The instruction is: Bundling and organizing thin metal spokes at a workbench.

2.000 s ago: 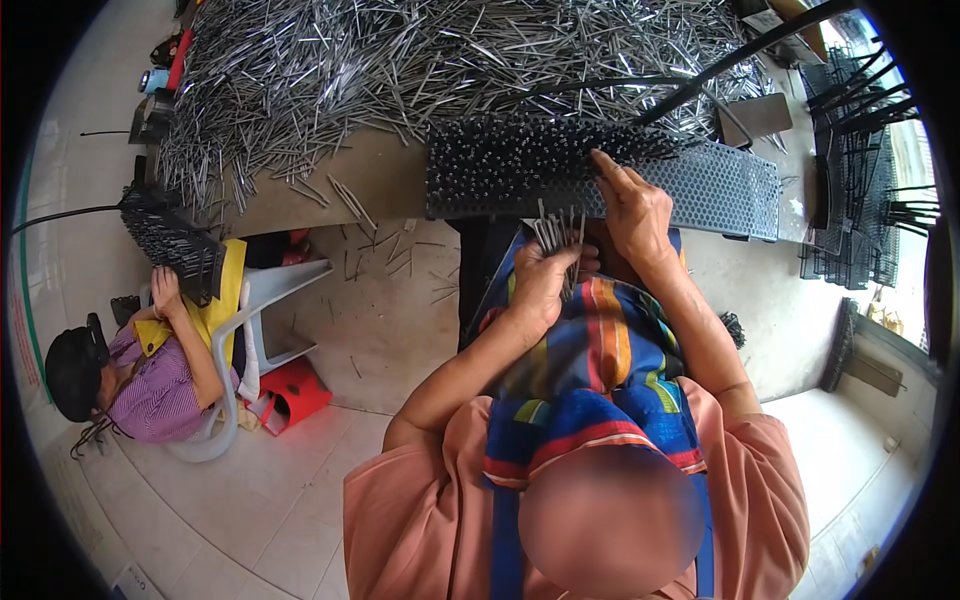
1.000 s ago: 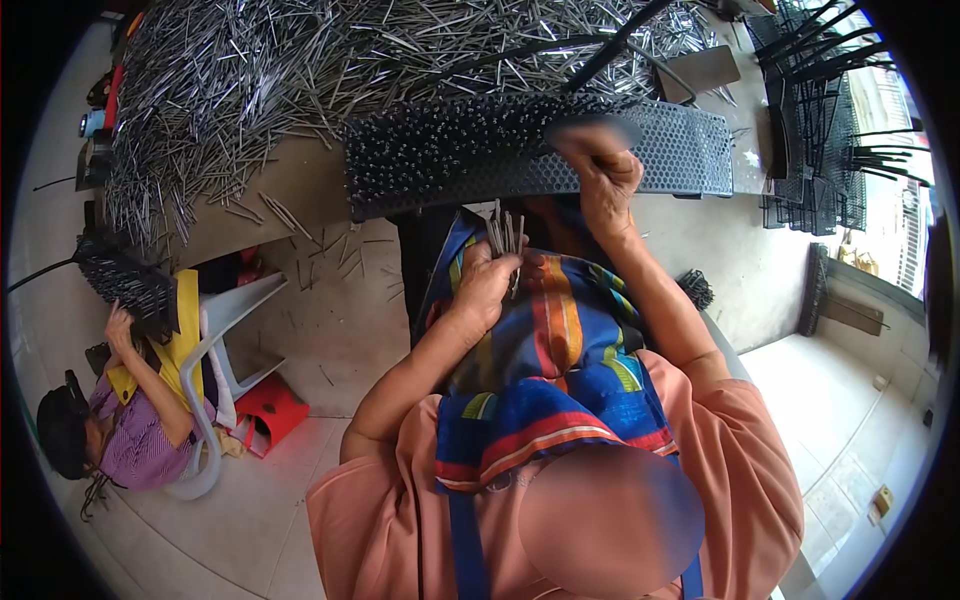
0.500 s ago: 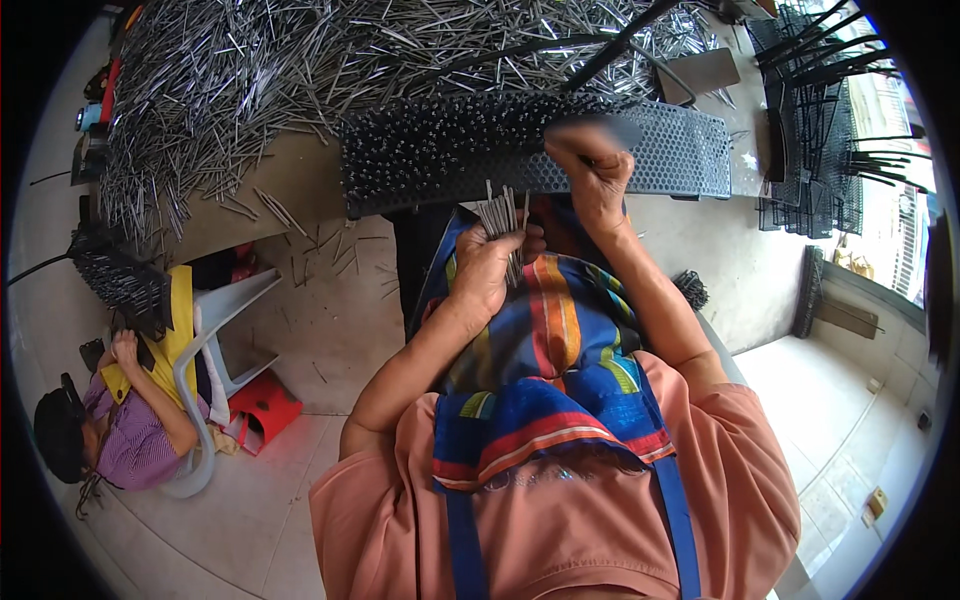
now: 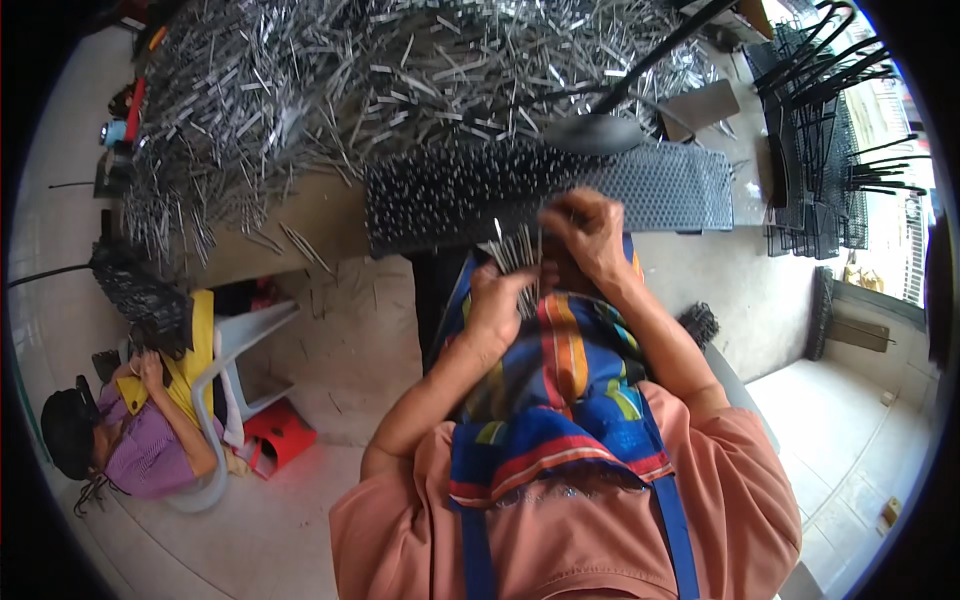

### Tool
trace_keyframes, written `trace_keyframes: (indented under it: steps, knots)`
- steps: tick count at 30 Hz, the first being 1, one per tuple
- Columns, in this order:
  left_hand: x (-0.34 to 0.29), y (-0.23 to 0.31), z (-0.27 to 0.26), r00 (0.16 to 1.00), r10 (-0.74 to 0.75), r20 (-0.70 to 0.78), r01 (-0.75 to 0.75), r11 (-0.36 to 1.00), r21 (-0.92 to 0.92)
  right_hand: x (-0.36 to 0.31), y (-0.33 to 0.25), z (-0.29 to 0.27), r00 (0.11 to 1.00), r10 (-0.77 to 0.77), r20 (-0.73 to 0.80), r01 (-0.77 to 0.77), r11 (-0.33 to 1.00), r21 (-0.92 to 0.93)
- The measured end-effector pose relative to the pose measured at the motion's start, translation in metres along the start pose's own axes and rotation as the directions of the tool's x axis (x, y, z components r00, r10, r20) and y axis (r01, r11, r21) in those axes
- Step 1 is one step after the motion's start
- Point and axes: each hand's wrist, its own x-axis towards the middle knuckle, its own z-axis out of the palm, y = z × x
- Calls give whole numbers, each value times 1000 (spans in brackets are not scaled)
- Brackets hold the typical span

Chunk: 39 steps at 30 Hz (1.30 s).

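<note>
My left hand (image 4: 497, 300) is closed round a fanned bundle of thin grey metal strips (image 4: 514, 252), held upright above my striped apron. One strip stands a little apart from the others at the bundle's right side. Close beside it is my right hand (image 4: 595, 240), its fingers curled and slightly blurred; whatever they pinch is too small to make out. Just beyond both hands lies a long dark board full of honeycomb holes (image 4: 685, 185). Many strip ends stick up from its left and middle parts, while the holes at its right end show bare.
A large heap of loose metal strips (image 4: 270, 100) covers the table behind the board. A dark round lamp-like disc (image 4: 592, 134) hangs over the board on an arm. Black wire racks (image 4: 815, 190) stand at right. Another person (image 4: 160, 440) sits at left near a red bag (image 4: 283, 440).
My right hand has come down from over the board to beside the bundle, its fingers curled. The disc it covered now shows. The whole view has shifted, with the table lower in it.
</note>
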Motion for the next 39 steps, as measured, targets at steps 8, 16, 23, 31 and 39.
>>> trace_keyframes:
  steps: [8, 16, 23, 31, 39]
  knots:
    - [-5, -7, 7, 997, -26, 69, 25, 1000, 12, -12, -12, -24, 482, 494, 724, -867, 149, 476]
    - [-1, -24, -21, 995, -102, -2, 101, 981, 164, 5, 17, -11, 924, 356, -140, -227, 804, 550]
    - [-2, -18, -14, 1000, 2, -30, 2, 992, 125, 6, 17, -12, 978, 145, -152, -87, 937, 340]
    - [-3, -14, -10, 999, -33, 21, 31, 997, 76, -4, 20, -6, 988, 92, -127, -46, 943, 329]
    - [3, -17, -13, 1000, -21, -12, 22, 998, 59, -2, 10, 2, 985, 146, -90, -135, 985, 110]
